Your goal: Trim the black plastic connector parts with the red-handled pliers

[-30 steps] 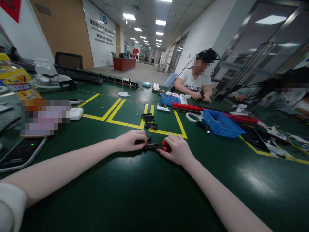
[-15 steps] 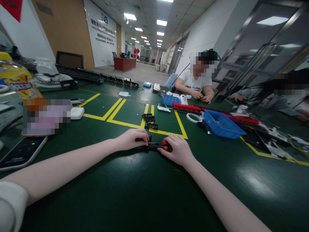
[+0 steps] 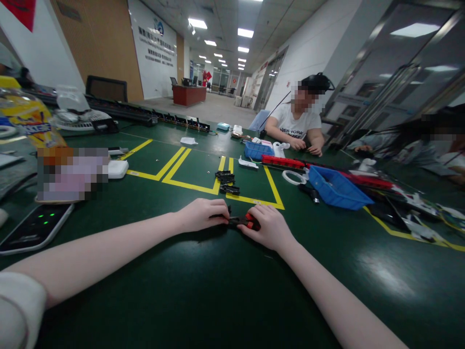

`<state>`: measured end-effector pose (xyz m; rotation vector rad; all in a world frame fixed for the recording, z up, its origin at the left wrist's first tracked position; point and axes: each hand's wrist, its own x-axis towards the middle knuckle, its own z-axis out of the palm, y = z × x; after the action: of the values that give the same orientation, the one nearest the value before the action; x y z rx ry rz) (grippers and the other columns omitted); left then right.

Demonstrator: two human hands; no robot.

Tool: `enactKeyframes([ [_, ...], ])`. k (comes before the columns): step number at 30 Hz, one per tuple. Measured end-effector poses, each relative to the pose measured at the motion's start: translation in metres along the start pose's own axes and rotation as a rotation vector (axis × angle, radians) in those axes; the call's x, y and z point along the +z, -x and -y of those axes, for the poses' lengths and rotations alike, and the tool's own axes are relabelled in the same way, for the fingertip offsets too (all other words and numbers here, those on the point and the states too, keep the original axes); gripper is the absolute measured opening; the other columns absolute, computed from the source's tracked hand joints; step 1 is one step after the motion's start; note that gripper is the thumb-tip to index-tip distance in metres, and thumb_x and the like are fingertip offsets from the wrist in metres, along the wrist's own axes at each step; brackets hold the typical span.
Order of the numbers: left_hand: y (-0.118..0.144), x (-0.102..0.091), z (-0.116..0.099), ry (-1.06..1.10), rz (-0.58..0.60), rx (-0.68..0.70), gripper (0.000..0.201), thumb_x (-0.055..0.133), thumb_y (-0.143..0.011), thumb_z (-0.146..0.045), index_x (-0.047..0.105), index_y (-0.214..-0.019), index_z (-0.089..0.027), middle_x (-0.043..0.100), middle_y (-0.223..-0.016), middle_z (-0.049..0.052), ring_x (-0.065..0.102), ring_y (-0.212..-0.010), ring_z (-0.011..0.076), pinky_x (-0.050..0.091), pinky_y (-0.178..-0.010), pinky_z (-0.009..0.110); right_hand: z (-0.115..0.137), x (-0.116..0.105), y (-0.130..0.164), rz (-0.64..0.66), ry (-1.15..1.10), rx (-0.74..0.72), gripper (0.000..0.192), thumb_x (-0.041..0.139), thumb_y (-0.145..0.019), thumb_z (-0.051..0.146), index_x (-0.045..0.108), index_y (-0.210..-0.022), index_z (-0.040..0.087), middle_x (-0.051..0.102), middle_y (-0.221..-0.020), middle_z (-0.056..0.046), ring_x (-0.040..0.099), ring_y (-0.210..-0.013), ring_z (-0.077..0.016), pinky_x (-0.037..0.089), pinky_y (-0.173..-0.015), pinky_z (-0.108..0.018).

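Note:
My right hand [image 3: 268,224] is closed around the red-and-black handles of a pair of pliers [image 3: 251,221], whose jaws point left. Opposite it, my left hand [image 3: 205,214] pinches a small black part [image 3: 229,213], mostly covered by the fingers. The jaws of the pliers meet the part at the fingertips; whether they grip it I cannot tell. Just beyond my hands, several similar black parts [image 3: 225,177] lie in a loose pile across the yellow tape.
Yellow tape [image 3: 192,186] marks boxes on the green table [image 3: 203,300]. A blue bin [image 3: 337,189] stands at right beside a white cable coil [image 3: 293,177]. Phones [image 3: 34,228] and a drink bottle [image 3: 31,121] are at left. A co-worker [image 3: 296,121] sits across the table.
My left hand has shifted slightly right, closer to the pliers, and now covers more of the black part. The right hand stays almost in place.

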<state>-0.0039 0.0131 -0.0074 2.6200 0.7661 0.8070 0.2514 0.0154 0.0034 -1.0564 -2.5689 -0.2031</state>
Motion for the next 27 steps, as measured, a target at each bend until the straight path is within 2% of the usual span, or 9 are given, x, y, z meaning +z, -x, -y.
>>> enactKeyframes([
  [6,0.0000,-0.0074,0.0010,0.125,-0.021,-0.023,0.005,0.060,-0.089,-0.020,0.062,-0.090,-0.016,0.063,-0.098,0.006,0.062,-0.090,0.0167,0.050,-0.081,0.028,-0.0002,-0.0003,0.0002,0.002,0.002,0.003,0.032,0.061,-0.084,0.050,0.055,-0.078,0.019,0.063,-0.082,-0.006,0.057,-0.074,-0.0193,0.039,-0.068,-0.032],
  [12,0.0003,-0.0074,0.0021,0.103,0.010,0.002,0.003,0.060,-0.087,-0.019,0.061,-0.088,-0.016,0.065,-0.098,0.007,0.063,-0.091,0.0173,0.050,-0.084,0.030,0.0013,-0.0030,-0.0001,0.016,0.007,0.001,0.033,0.059,-0.084,0.051,0.055,-0.078,0.019,0.063,-0.082,-0.007,0.057,-0.074,-0.0198,0.038,-0.068,-0.032],
  [14,0.0005,-0.0075,0.0021,0.049,0.014,0.031,0.005,0.061,-0.085,-0.017,0.060,-0.090,-0.018,0.066,-0.100,0.006,0.063,-0.096,0.0187,0.046,-0.097,0.036,0.0017,-0.0036,0.0001,0.018,0.012,0.001,0.032,0.059,-0.084,0.051,0.055,-0.078,0.019,0.063,-0.082,-0.007,0.057,-0.074,-0.0200,0.039,-0.068,-0.032],
  [17,0.0009,-0.0086,0.0023,-0.015,0.013,0.060,0.011,0.064,-0.081,-0.015,0.060,-0.090,-0.019,0.067,-0.105,0.006,0.061,-0.108,0.0213,0.031,-0.112,0.046,0.0018,-0.0037,0.0003,0.012,0.014,-0.002,0.032,0.060,-0.084,0.051,0.055,-0.077,0.020,0.062,-0.081,-0.007,0.057,-0.074,-0.0204,0.038,-0.067,-0.032],
  [23,0.0019,-0.0093,0.0052,0.026,0.074,0.020,0.012,0.062,-0.085,-0.016,0.060,-0.096,-0.019,0.069,-0.103,0.004,0.064,-0.107,0.0211,0.025,-0.114,0.051,0.0009,-0.0027,0.0002,0.016,0.016,-0.001,0.032,0.060,-0.084,0.050,0.055,-0.077,0.019,0.063,-0.081,-0.007,0.056,-0.074,-0.0200,0.038,-0.067,-0.032],
  [27,0.0018,-0.0074,0.0075,0.058,0.061,-0.001,0.012,0.060,-0.087,-0.015,0.062,-0.098,-0.019,0.071,-0.105,0.003,0.066,-0.104,0.0194,0.027,-0.115,0.048,-0.0002,-0.0016,0.0007,0.010,0.016,0.013,0.033,0.060,-0.083,0.051,0.056,-0.078,0.019,0.063,-0.082,-0.007,0.057,-0.076,-0.0204,0.038,-0.068,-0.032],
])
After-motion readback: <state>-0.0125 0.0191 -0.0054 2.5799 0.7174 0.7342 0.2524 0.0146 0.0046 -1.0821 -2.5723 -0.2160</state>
